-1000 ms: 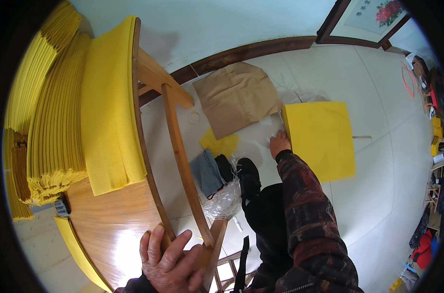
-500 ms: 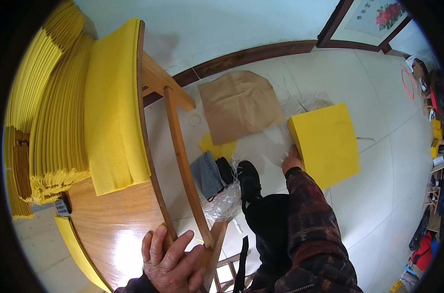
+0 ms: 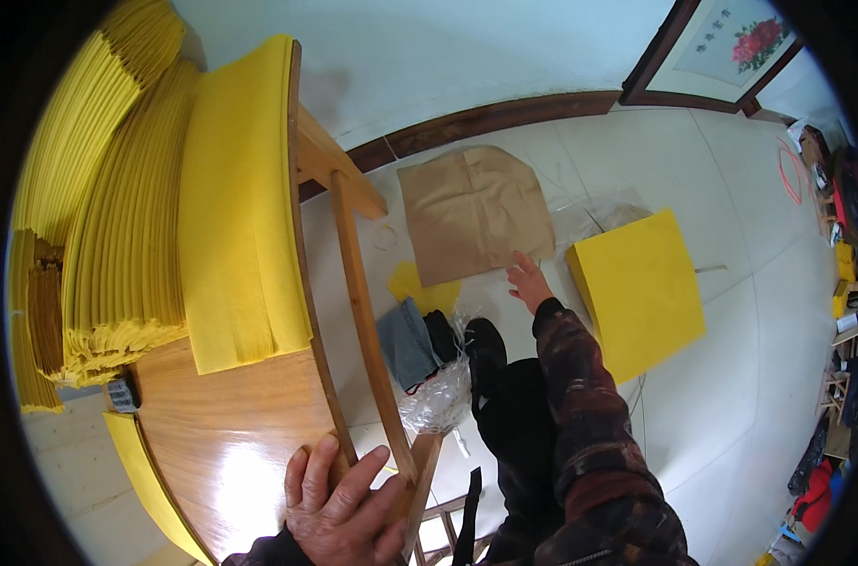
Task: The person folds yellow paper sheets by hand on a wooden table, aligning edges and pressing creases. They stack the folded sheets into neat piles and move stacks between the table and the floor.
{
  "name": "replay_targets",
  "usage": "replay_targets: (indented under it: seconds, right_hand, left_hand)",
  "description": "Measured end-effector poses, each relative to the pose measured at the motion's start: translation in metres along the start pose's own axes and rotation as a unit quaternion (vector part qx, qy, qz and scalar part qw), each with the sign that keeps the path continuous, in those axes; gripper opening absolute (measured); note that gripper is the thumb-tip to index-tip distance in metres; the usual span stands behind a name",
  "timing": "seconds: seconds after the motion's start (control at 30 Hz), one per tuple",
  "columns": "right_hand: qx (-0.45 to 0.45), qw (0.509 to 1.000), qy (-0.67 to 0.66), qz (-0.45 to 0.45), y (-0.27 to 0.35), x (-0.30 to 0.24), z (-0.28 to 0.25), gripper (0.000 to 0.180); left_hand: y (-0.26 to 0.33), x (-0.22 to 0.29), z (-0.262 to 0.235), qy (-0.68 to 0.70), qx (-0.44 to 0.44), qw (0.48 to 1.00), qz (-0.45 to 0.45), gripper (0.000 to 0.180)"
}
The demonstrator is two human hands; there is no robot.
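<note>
My left hand [image 3: 339,495] rests on the near right corner of the wooden table [image 3: 231,424], fingers spread over its edge. Low over the floor, my right hand [image 3: 529,281] reaches out with fingers apart and holds nothing. It is close to the lower right edge of a brown paper sheet [image 3: 476,212]; whether it touches the sheet I cannot tell. To its right on the floor sits a squared yellow stack [image 3: 641,288]. Folded yellow sheets [image 3: 240,217] lie on the table, beside tall piles of yellow folded pieces [image 3: 127,217].
Grey folded cloth [image 3: 407,344], a yellow scrap [image 3: 424,288] and a tangle of clear plastic strips [image 3: 438,396] lie between the table leg and my shoe [image 3: 485,354]. A framed flower picture [image 3: 712,52] leans by the wall. Mixed goods line the far right.
My right hand has left the side of the yellow stack and moved up and left toward the brown paper. My left hand stays on the table corner. The view has shifted slightly.
</note>
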State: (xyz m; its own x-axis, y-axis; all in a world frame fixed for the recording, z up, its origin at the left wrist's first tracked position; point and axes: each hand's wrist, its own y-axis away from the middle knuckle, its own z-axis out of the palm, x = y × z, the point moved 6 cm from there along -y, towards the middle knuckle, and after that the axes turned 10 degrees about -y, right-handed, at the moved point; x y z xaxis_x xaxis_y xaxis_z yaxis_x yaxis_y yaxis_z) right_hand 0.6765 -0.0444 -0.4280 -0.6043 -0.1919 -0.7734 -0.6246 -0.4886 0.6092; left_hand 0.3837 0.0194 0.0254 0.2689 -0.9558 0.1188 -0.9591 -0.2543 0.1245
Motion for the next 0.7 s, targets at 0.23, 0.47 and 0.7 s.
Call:
replay_targets:
  seconds: [0.23, 0.47, 0.7]
  right_hand:
    - [-0.027, 0.907, 0.408, -0.098, -0.033, -0.007, 0.039, 0.058]
    - [-0.099, 0.811, 0.570, -0.088, 0.002, -0.001, 0.053, 0.050]
    - [-0.147, 0.862, 0.463, -0.148, 0.087, -0.030, -0.058, 0.041]
  left_hand:
    - [0.000, -0.001, 0.000, 0.003, 0.001, 1.000, 0.002, 0.038]
    - [0.003, 0.000, 0.003, -0.023, -0.028, 0.999, -0.007, 0.035]
    - [0.004, -0.002, 0.010, -0.063, -0.022, 0.998, 0.013, 0.038]
